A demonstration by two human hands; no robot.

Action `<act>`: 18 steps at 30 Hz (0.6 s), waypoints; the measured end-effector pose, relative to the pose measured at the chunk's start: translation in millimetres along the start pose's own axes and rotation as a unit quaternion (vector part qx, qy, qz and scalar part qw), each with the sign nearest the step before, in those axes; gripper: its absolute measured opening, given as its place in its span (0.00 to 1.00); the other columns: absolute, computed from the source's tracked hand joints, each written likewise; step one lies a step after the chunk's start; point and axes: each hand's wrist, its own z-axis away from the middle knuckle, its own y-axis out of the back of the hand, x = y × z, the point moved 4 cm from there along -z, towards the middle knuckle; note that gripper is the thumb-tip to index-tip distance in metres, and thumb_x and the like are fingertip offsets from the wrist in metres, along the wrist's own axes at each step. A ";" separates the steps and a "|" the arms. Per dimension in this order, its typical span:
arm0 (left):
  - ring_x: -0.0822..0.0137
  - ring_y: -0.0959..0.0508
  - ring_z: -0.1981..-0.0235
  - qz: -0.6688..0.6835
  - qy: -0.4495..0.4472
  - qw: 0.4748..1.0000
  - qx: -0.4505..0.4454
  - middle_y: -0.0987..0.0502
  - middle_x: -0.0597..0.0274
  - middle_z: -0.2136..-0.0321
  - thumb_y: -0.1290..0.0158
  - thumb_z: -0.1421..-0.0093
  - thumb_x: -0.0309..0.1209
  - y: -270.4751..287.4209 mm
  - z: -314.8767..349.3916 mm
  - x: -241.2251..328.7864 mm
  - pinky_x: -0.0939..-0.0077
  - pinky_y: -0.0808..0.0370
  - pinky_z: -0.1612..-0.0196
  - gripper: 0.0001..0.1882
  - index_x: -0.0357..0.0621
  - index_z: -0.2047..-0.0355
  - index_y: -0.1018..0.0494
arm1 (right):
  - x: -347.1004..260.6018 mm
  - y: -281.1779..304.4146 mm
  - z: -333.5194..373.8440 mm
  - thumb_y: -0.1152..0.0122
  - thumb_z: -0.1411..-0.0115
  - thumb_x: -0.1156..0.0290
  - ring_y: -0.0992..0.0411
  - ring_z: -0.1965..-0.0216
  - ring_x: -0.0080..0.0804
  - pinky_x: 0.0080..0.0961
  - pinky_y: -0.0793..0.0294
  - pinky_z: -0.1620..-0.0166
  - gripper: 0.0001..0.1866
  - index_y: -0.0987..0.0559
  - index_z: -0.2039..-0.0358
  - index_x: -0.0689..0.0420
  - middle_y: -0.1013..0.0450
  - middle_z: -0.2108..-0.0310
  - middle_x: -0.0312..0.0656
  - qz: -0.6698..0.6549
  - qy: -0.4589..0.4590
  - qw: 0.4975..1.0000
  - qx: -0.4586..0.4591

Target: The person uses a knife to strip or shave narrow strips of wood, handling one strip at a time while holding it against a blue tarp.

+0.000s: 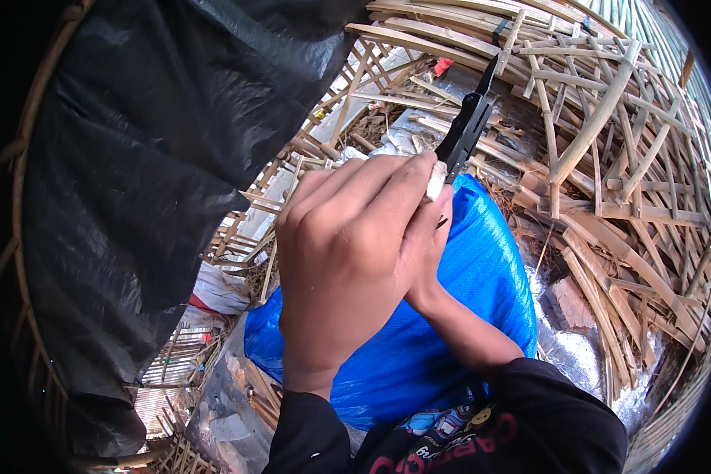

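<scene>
In front of my chest my two hands meet. My left hand (pixel 344 233) is closed, its thumb and index finger pinching a small white piece (pixel 435 185), perhaps cloth or paper. Partly behind it, my right hand (pixel 430 268) is closed at the lower end of a black folding knife (pixel 464 130); most of its fingers are hidden by the left hand. The knife is unfolded, its dark blade pointing up and away from me. The white piece lies against or right beside the handle's lower end; contact cannot be made out. Blue woven plastic sheeting (pixel 482 245) covers my lap.
At the right lies a heap of split bamboo strips and woven bamboo lattice (pixel 608 118). A black plastic sheet (pixel 142 174) hangs along the left. Silvery foil-like sheeting (pixel 573 359) and a brick-like block (pixel 570 304) lie at lower right. Bamboo scraps litter the ground ahead.
</scene>
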 end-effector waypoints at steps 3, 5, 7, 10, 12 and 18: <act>0.56 0.17 0.69 -0.023 0.013 0.999 0.023 0.18 0.51 0.70 0.36 0.48 0.22 10.5 4.3 -11.7 0.69 0.24 0.65 0.10 0.35 0.63 0.20 | 3.4 2.4 -6.1 0.56 0.25 0.56 0.37 0.76 0.15 0.17 0.38 0.73 0.15 0.34 0.59 0.56 0.27 0.72 0.34 0.068 -0.010 0.997 -0.019; 0.57 0.16 0.69 -0.012 0.091 0.995 0.049 0.18 0.51 0.70 0.37 0.47 0.21 29.6 2.6 -17.2 0.72 0.23 0.64 0.10 0.34 0.63 0.20 | -6.7 -2.6 -11.3 0.59 0.25 0.53 0.38 0.80 0.17 0.18 0.39 0.76 0.18 0.34 0.60 0.57 0.23 0.71 0.40 0.111 -0.009 0.994 -0.007; 0.62 0.16 0.68 -0.038 0.123 0.989 0.068 0.17 0.52 0.69 0.38 0.45 0.20 42.2 4.4 -23.2 0.75 0.23 0.64 0.08 0.33 0.64 0.20 | -6.0 3.4 -18.9 0.61 0.25 0.51 0.38 0.80 0.18 0.18 0.41 0.77 0.20 0.33 0.60 0.57 0.21 0.67 0.47 0.110 0.020 0.994 -0.014; 0.69 0.16 0.65 -0.019 0.143 0.978 0.151 0.16 0.53 0.66 0.39 0.42 0.22 67.4 11.6 -33.6 0.79 0.22 0.65 0.07 0.33 0.63 0.20 | -13.9 6.6 -23.3 0.61 0.25 0.51 0.40 0.81 0.19 0.18 0.43 0.77 0.20 0.33 0.60 0.57 0.23 0.70 0.49 0.083 0.013 0.996 -0.010; 0.70 0.17 0.67 0.013 0.177 0.962 0.210 0.16 0.52 0.66 0.39 0.40 0.25 88.5 23.5 -34.6 0.81 0.22 0.68 0.09 0.32 0.61 0.21 | -10.1 8.5 -23.2 0.60 0.25 0.50 0.42 0.83 0.19 0.18 0.44 0.78 0.21 0.33 0.58 0.57 0.27 0.78 0.44 0.079 -0.002 0.997 0.007; 0.74 0.20 0.70 0.042 0.253 0.909 0.329 0.17 0.47 0.62 0.42 0.34 0.34 139.5 52.7 -58.8 0.88 0.29 0.78 0.17 0.31 0.54 0.24 | 0.4 -4.5 -7.4 0.60 0.27 0.45 0.48 0.86 0.16 0.19 0.53 0.81 0.26 0.30 0.60 0.59 0.42 0.87 0.30 0.113 -0.094 0.987 -0.058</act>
